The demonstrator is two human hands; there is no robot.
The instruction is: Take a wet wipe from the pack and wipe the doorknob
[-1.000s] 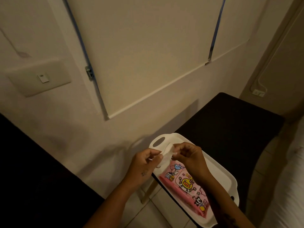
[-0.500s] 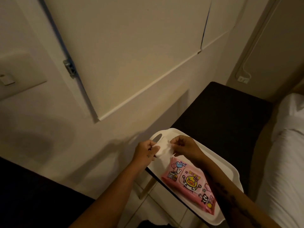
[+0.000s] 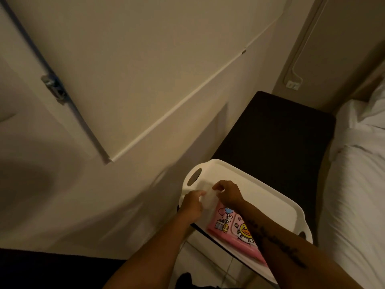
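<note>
Here, both my hands pinch one wet wipe (image 3: 208, 197) between them — left hand (image 3: 190, 205) on its left edge, right hand (image 3: 228, 193) on its right — above the near-left part of the white tray (image 3: 262, 197). The pink wipe pack (image 3: 233, 228) lies flat in the tray, my right forearm crossing over it. The tray sits on a dark surface (image 3: 277, 130) and overhangs its near edge; the wall (image 3: 104, 184) is just to the left and the bed (image 3: 358, 184) close on the right, so the free room is narrow, mostly toward me over the tiled floor (image 3: 200, 259). A metal latch (image 3: 53, 85) shows on the wall panel, upper left. Against half a second ago, the view has swung right and the hands sit lower over the tray.
</note>
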